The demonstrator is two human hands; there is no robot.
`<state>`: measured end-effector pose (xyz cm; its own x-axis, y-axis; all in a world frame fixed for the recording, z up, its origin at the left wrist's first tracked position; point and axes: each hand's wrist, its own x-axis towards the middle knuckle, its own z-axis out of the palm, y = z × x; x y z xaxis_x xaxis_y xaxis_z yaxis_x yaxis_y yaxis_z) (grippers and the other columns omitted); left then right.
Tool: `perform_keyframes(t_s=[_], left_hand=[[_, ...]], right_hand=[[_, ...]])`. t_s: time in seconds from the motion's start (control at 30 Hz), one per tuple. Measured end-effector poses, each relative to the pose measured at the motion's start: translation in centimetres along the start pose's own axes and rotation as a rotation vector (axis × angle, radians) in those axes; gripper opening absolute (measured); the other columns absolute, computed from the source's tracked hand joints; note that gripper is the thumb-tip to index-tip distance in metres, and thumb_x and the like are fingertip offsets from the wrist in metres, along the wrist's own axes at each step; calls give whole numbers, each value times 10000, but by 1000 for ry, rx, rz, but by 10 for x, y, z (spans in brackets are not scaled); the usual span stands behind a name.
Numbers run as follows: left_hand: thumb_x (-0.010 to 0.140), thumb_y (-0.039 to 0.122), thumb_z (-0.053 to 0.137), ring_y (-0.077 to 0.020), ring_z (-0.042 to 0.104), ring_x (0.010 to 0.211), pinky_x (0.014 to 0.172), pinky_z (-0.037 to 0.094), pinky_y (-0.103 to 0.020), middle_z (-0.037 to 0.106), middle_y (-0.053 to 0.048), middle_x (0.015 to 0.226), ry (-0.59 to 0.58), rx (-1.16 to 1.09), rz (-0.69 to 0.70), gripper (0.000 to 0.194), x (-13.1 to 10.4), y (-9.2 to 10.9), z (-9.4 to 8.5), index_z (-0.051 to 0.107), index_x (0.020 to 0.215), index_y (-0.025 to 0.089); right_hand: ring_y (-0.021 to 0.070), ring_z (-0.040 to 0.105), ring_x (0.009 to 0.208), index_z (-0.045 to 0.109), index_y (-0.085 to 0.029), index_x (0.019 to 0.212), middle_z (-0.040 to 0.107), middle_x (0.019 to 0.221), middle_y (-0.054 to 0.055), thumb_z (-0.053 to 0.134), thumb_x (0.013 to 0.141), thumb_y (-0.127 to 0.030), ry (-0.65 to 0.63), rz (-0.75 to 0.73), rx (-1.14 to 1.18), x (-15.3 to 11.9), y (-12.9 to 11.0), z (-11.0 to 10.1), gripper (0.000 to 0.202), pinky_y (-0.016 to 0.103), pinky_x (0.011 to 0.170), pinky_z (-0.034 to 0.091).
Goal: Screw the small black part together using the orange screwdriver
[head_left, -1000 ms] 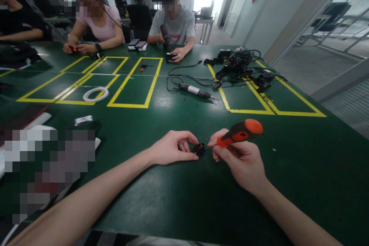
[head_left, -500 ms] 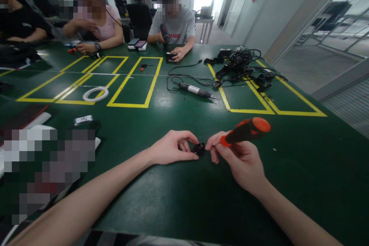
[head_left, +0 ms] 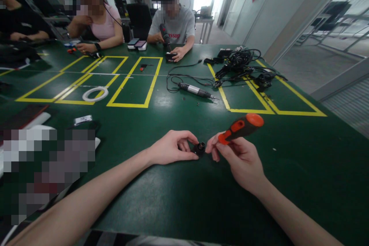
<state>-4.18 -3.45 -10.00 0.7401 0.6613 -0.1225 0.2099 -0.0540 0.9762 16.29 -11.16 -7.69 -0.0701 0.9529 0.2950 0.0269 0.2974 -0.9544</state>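
Between the thumb and fingers of my left hand (head_left: 174, 147) is a small black round part (head_left: 199, 148), held down on the green table (head_left: 161, 196). A short tube-like piece stands up at its right side. My right hand (head_left: 240, 157) grips a screwdriver (head_left: 242, 127) with an orange and black handle, which tilts up to the right. The shaft and tip of the screwdriver are hidden by my fingers. My right fingertips are close beside the black part; whether they touch it I cannot tell.
Ahead lies an electric screwdriver (head_left: 197, 91) with its cable, near a heap of black cables (head_left: 240, 65). A white ring of tape (head_left: 95, 94) sits inside yellow floor-tape outlines. Across the table a co-worker (head_left: 173, 27) holds a power tool over a black part; other people sit left.
The screwdriver handle has turned in my right hand and shifted slightly left and up. My left hand and the black part have stayed in place.
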Motion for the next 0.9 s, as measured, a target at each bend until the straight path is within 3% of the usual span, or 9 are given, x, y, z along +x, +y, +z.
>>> perform_keyframes(t_s=[0.1,0.27,0.4,0.6,0.77,0.9], left_hand=[[752,304,856,-116,679,674,687,537,-239,720,8,732,5,-11,3,384,0,0,1,689,1051,129],[754,298,858,-102,659,640,648,514,-219,703,23,708,3,-18,-1,375,0,1,1,690,1046,133],[755,287,858,-96,652,628,624,501,-204,686,35,679,7,-15,5,357,0,1,1,690,1031,136],[752,281,856,-107,680,674,689,541,-229,720,13,736,1,-10,-2,364,0,0,0,696,1044,132],[753,297,854,-121,689,680,689,545,-241,717,8,721,4,-13,4,384,0,0,0,693,1057,127],[754,300,853,-126,691,685,687,544,-243,719,2,732,-3,-7,2,387,0,0,0,695,1058,121]], right_hand=[[114,561,480,682,-186,894,719,781,43,635,1022,-538,-23,35,47,0,0,-1,377,265,490,520],[146,627,532,645,-212,1030,743,816,43,671,996,-554,-13,47,112,-1,3,1,345,286,517,549],[127,602,502,582,-228,962,757,823,31,683,999,-519,19,17,110,-2,5,3,311,267,503,538],[114,584,518,690,-190,878,710,870,52,701,986,-490,37,-35,5,1,2,0,319,262,489,524],[148,646,557,735,-183,940,726,773,53,659,1015,-511,-21,6,41,0,0,0,345,280,539,574],[151,646,572,696,-202,1005,744,778,44,735,973,-470,-13,1,109,-2,1,2,274,276,550,578]])
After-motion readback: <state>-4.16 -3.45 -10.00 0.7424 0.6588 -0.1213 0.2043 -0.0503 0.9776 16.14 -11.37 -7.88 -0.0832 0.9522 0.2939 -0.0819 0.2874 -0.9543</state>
